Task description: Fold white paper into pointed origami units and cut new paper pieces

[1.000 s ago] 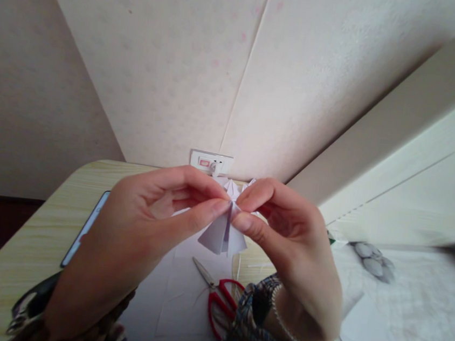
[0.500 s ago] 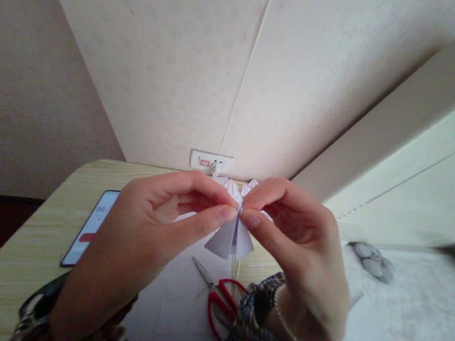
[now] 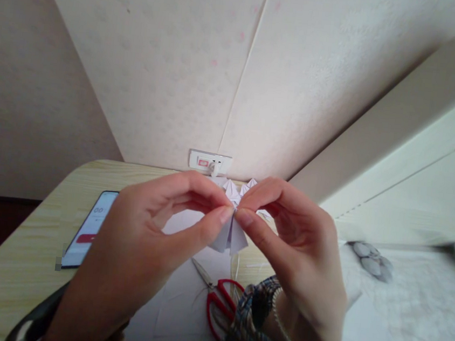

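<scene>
A small folded white paper piece (image 3: 231, 237) is held up above the table between both hands. My left hand (image 3: 151, 238) pinches its top with thumb and forefinger from the left. My right hand (image 3: 295, 253) pinches the same top from the right, a pearl bracelet on its wrist. The paper's lower flaps hang down below the fingertips. More folded white paper shapes (image 3: 236, 187) lie behind the fingers on the table.
A light wooden table (image 3: 19, 257) carries a phone (image 3: 89, 229) with a lit screen at the left, red-handled scissors (image 3: 218, 294) and flat white paper sheets (image 3: 175, 300) under my hands. A wall socket (image 3: 210, 162) is at the back. A patterned bedsheet (image 3: 407, 314) lies to the right.
Both hands stay pinched on the paper piece. The paper's lower flaps have closed together and look shorter. The phone screen shows more at the left.
</scene>
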The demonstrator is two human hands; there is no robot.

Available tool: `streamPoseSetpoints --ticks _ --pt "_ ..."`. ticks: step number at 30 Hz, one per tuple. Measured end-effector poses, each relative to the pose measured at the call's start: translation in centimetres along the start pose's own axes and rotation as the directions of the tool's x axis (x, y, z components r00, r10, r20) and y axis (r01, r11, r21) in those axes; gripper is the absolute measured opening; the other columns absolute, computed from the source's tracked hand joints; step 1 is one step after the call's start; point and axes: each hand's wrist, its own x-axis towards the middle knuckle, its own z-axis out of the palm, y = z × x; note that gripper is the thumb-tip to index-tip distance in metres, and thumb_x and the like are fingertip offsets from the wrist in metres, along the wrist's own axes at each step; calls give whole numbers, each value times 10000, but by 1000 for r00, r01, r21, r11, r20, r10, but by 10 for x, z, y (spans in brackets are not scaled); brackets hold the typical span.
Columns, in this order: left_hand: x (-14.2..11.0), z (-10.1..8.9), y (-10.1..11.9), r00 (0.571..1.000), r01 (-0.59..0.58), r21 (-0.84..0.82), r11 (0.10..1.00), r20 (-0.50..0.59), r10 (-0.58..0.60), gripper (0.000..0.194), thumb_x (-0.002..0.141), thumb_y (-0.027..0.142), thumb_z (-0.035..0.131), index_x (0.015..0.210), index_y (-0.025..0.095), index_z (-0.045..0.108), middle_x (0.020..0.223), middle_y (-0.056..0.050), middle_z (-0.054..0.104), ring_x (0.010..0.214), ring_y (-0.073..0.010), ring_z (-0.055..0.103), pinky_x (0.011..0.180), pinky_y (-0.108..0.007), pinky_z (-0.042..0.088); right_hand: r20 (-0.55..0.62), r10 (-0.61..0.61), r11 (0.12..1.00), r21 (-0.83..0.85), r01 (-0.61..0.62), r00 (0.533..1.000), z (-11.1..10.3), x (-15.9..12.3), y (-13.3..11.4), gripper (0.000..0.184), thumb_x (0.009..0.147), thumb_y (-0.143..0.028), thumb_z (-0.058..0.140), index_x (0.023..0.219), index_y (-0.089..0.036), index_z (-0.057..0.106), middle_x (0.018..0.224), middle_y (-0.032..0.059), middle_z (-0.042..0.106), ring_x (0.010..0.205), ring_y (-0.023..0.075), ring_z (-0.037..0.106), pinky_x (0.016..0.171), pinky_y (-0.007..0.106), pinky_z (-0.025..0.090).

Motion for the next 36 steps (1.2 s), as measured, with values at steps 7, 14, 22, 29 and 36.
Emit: streamPoseSetpoints --ticks 7,14,22,29,36 --pt "1 -1 0 997 79 -118 990 8 -79 191 749 130 730 707 310 780 671 143 773 643 -17 731 594 7 512 -32 25 997 77 -22 999 2 -1 1 123 847 -135 721 758 -203 671 702 -65 654 670 70 579 665 213 469" --pt "3 -4 -1 995 102 -109 989 33 -99 198 734 112 736 693 299 783 673 130 780 629 -44 735 599 -41 550 -27 34 999 25 -33 999 1 0 -1 114 855 -167 692 748 -199 669 689 -61 644 655 68 574 624 204 463" --pt "1 -5 -1 997 64 -18 998 47 -63 174 795 176 725 707 319 769 662 141 752 624 -21 701 592 -9 507 -20 18 1000 -16 -19 1000 1 0 -2 114 852 -163 685 750 -197 647 690 -61 637 664 67 584 597 198 452" --pt "-3 -1 1 1000 20 62 998 -9 -20 172 789 184 726 707 334 747 660 155 738 614 -32 697 593 -21 525 -66 -15 997 -82 9 998 6 -4 -3 124 850 -123 670 768 -205 626 719 -65 633 700 76 588 632 218 455" --pt "-6 3 3 996 23 105 994 -92 -14 198 761 165 736 731 361 736 683 147 750 625 -82 725 603 -101 595 -107 -78 984 -166 60 991 10 -5 0 145 871 -124 678 789 -222 609 750 -65 615 744 91 573 701 250 463"
